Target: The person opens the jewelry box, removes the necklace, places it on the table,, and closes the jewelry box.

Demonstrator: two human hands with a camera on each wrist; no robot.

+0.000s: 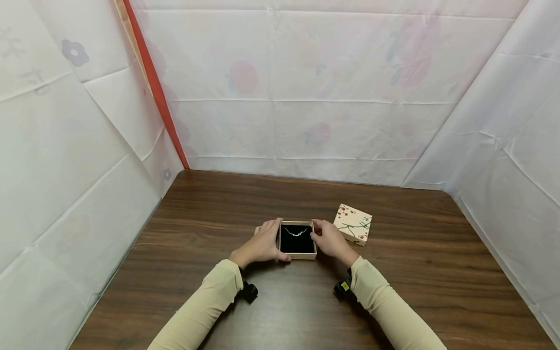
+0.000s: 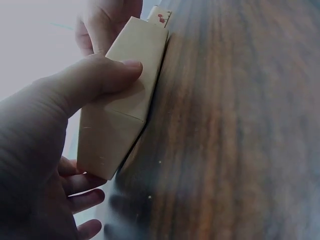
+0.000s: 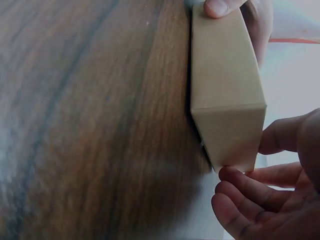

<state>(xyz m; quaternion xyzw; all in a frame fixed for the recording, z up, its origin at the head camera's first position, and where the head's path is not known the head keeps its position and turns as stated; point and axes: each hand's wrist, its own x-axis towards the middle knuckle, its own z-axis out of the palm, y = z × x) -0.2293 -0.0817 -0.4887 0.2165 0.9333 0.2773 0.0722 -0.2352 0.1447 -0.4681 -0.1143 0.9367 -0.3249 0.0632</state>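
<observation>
An open cream jewelry box (image 1: 298, 256) sits on the table with a black pad (image 1: 297, 244) inside. A thin silver necklace (image 1: 296, 234) lies across the upper part of the pad. My left hand (image 1: 261, 243) grips the box from the left, its thumb (image 2: 117, 77) along the near wall and its fingers round toward the far corner. At the right side, my right hand (image 1: 331, 239) holds the box by its far right corner, thumb over the rim and fingertips (image 3: 232, 177) at the far end of the side wall.
Just beyond my right hand lies the box's cream lid (image 1: 353, 224), printed with red blossoms and green branches. Dark wooden table (image 1: 210, 214) surrounds the box. White patterned sheets (image 1: 280, 131) hang along the back and both sides, with a red strip (image 1: 155, 85) at the back left.
</observation>
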